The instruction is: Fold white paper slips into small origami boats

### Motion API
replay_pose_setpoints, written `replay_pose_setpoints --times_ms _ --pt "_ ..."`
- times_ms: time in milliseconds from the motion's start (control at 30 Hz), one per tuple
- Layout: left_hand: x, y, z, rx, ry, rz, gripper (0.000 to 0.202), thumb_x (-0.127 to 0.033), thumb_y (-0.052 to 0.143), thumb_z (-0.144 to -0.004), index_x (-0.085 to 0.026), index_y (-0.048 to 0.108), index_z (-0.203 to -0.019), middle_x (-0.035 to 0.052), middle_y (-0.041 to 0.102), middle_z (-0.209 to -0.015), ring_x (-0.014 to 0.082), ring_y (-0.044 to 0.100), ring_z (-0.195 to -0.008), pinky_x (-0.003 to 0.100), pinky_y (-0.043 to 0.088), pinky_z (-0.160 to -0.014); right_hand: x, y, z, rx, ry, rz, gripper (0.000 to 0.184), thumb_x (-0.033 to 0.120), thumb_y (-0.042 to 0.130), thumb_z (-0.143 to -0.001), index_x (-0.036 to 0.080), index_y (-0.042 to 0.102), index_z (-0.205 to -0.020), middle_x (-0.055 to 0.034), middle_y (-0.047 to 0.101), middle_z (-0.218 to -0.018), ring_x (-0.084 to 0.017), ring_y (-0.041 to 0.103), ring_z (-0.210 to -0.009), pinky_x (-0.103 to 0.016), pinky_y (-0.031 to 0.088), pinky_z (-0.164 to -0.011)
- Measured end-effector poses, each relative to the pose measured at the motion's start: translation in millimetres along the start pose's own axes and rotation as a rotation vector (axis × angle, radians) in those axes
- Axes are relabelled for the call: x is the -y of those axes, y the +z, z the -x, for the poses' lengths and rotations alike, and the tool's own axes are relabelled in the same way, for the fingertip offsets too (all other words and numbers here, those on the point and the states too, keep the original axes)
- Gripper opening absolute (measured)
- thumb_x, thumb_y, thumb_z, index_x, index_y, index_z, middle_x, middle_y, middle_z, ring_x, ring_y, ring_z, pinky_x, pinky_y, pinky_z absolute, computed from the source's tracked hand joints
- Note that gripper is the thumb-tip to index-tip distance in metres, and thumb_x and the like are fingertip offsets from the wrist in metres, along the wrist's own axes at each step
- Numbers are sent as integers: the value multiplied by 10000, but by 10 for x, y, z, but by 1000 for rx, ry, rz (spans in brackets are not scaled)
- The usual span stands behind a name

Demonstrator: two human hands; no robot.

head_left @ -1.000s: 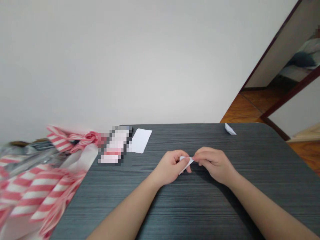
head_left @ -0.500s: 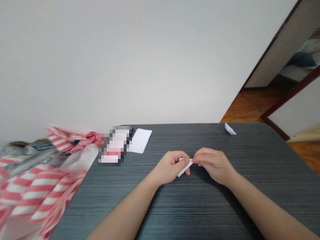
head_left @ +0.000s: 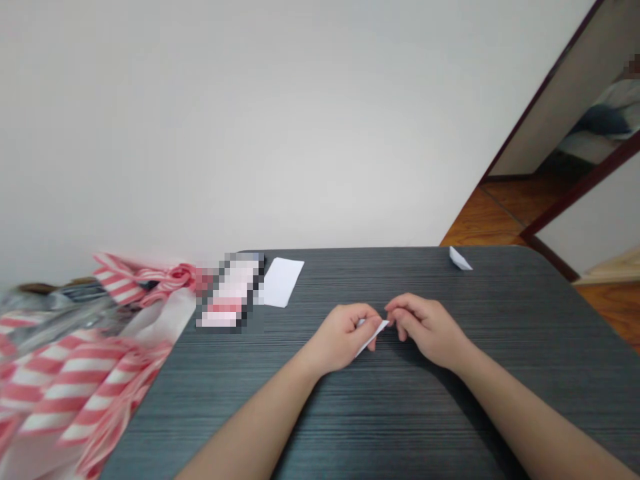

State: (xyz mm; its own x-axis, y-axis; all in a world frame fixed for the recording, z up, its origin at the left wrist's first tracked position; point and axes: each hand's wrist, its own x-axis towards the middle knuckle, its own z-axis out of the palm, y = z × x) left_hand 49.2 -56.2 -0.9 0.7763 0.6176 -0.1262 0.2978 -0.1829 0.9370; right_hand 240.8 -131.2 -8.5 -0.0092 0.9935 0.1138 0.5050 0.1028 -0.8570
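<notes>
L hand (head_left: 345,337) clamped on folded white paper (head_left: 383,325), pinched btwn thumb & fingers: thin, matte, crisp straight edge, pointed tip aimed at R hand (head_left: 430,327). R hand's fingers loosely bent just beside that tip; can't tell if they touch it or if thumb & fingertips meet. Under both hands, dark tabletop (head_left: 340,427) w/ fine streaky grain. Beyond L hand, to its left: flat white sheet (head_left: 283,283), roughly rect., next to dark-edged phone (head_left: 233,290), pixelated, so any text unreadable. Beyond R hand, slightly right, nr far edge: small folded paper piece (head_left: 460,259), creased, angular. Well left of L hand: bunched red-&-white striped fabric (head_left: 75,380).
</notes>
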Motion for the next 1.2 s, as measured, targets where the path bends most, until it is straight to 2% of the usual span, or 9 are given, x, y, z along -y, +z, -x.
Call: replay_pose_setpoints --times_ms 133,233,467,633,733,867,1000,1200 --pt "-17 2 0 2 21 -38 357 -349 461 -954 -155 615 -697 -24 578 -586 78 422 -495 199 289 -495 72 -23 -9 91 70 10 297 230 447 -978 175 628 -749 29 605 -515 -106 558 -457 -207 431 -532" --pt "-23 3 -5 5 44 -60 325 -318 476 -938 -156 618 -695 -18 599 -602 83 434 -514 199 302 -511 98 -29 -13 134 68 17 353 253 440 -985 174 603 -683 32 572 -483 -103 539 -440 -202 413 -512" --pt "-18 -2 -11 26 61 -81 323 -319 475 -935 -154 632 -705 2 634 -631 101 472 -549 210 333 -534 28 1 -14 163 0 52 231 185 502 -935 175 595 -724 33 601 -563 -100 555 -480 -195 405 -507" --pt "-13 -3 -5 39 33 -65 354 -345 464 -946 -152 628 -698 -3 614 -604 94 447 -510 213 305 -501 18 -5 -11 148 -63 87 210 176 514 -928 176 589 -732 38 595 -591 -94 536 -508 -198 395 -539" --pt "4 4 -6 7 34 -26 343 -370 463 -953 -151 634 -752 -2 626 -622 90 425 -500 216 293 -495 30 -17 -10 102 -83 110 223 166 515 -919 176 578 -705 39 573 -578 -98 523 -520 -201 382 -545" --pt "21 13 -16 -48 19 36 270 -370 497 -937 -154 618 -830 5 652 -652 106 496 -550 215 339 -531 37 -24 -9 52 -78 122 228 160 508 -908 178 569 -689 40 555 -566 -101 510 -513 -205 368 -532" --pt "9 12 -20 -55 9 38 241 -342 512 -923 -159 600 -794 -4 637 -625 114 534 -570 219 371 -566 31 -23 -4 83 -79 114 220 182 507 -917 179 580 -710 38 564 -571 -104 516 -515 -207 373 -531" --pt "7 7 -11 -47 13 2 234 -332 514 -915 -161 606 -784 -8 635 -621 107 499 -544 211 346 -531 36 -32 1 122 -102 124 200 186 519 -916 179 594 -730 38 571 -583 -101 504 -522 -204 367 -534"
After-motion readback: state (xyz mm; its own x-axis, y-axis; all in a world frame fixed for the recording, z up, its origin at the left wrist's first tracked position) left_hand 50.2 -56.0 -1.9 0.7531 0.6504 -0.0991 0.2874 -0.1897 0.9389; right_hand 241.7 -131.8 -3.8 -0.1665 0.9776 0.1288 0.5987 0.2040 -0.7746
